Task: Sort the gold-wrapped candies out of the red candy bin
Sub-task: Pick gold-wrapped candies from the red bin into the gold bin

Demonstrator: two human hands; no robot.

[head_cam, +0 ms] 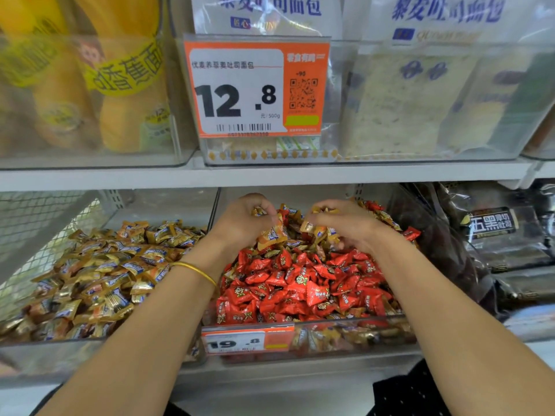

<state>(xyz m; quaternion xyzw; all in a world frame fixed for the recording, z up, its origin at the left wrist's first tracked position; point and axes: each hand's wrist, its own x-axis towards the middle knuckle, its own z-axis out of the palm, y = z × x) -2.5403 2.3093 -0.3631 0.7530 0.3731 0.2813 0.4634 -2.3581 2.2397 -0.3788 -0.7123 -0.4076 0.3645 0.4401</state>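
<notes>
Gripping gold-wrapped candies (271, 235) over the rear of the red candy bin (354, 320): left hand (243, 219), fingers curled round a small bunch; right hand (339, 225), fingers likewise closed round a few gold pieces. Further gold strays noted along the back of the heap and, seemingly, low behind the front wall, under the red candies (300, 280). Judged well short of finished. Just beside, to the left, a bin of gold candies (90, 280), the likely destination. On the left wrist, a gold bangle (195, 270). On the front wall, a price tag (240, 342).

Risks from here. Loose pieces slipping from full hands and falling back among the red, owing to slick wrappers and a bunched grip. Red pieces carried across unnoticed within a handful. Buried strays overlooked, being hidden beneath the top layer. Spillage over the front rim when raking through the heaped pile.
</notes>
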